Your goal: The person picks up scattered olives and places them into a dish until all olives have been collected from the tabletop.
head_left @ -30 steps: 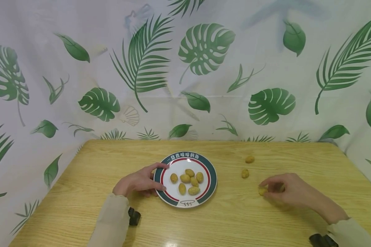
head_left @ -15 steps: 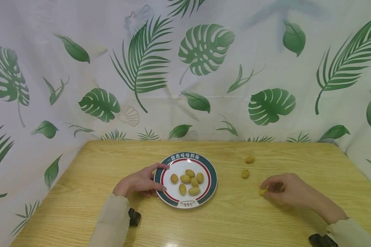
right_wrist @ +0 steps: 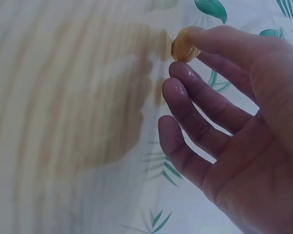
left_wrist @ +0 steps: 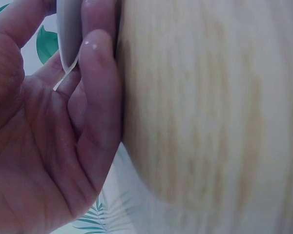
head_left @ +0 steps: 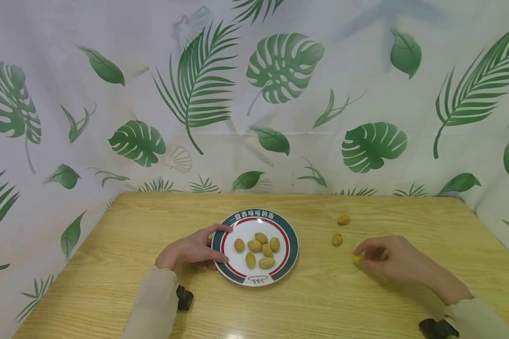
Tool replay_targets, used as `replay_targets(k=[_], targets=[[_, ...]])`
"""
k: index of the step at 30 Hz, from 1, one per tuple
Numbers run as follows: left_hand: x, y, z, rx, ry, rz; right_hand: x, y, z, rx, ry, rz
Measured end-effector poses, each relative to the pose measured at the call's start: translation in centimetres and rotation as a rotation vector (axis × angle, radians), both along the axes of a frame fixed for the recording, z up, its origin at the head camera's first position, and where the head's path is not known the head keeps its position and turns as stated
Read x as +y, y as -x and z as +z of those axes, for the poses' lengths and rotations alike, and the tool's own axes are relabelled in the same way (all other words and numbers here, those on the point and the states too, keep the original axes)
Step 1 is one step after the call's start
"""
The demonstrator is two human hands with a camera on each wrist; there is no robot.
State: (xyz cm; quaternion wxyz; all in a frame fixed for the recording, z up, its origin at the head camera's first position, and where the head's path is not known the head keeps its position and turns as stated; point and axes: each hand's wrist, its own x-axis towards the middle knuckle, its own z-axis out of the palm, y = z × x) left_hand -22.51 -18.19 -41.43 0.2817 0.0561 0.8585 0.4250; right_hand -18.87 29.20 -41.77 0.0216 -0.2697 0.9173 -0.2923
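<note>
A white plate point(head_left: 233, 226) with a dark green rim band and a red ring bears several small yellow oval fruits point(head_left: 266, 262). My left hand point(head_left: 191, 249) grips its left edge, thumb over the rim and other fingers beneath, as the left wrist view also shows around the pale plate edge point(left_wrist: 69, 39). To the right of the plate, my right hand point(head_left: 394, 259) pinches one more yellow fruit point(head_left: 357, 259) between thumb and forefinger. In the right wrist view that fruit point(right_wrist: 184, 46) is close over the tabletop, with the remaining fingers loosely bent below it.
Two loose yellow fruits, a farther one point(head_left: 343, 220) and a nearer one point(head_left: 337, 239), lie on the wooden table point(head_left: 314, 301) between plate and right hand. A white leaf-print curtain point(head_left: 220, 160) hangs behind the table's far edge.
My right hand has shifted slightly left over the last half second, with the pinched fruit. The left hand and the plate stay where they were.
</note>
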Motion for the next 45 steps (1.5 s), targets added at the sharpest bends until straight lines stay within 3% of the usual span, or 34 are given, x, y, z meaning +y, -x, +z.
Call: replay_targets(k=[26,45], targets=[[0.0,0.0,0.1,0.003,0.006,0.003,-4.6,2.0,2.0,0.039,0.021,-0.003],[0.2,0.0,0.0,-0.002,0.03,0.015,-8.4,3.4,2.1,0.075,0.079,0.028]])
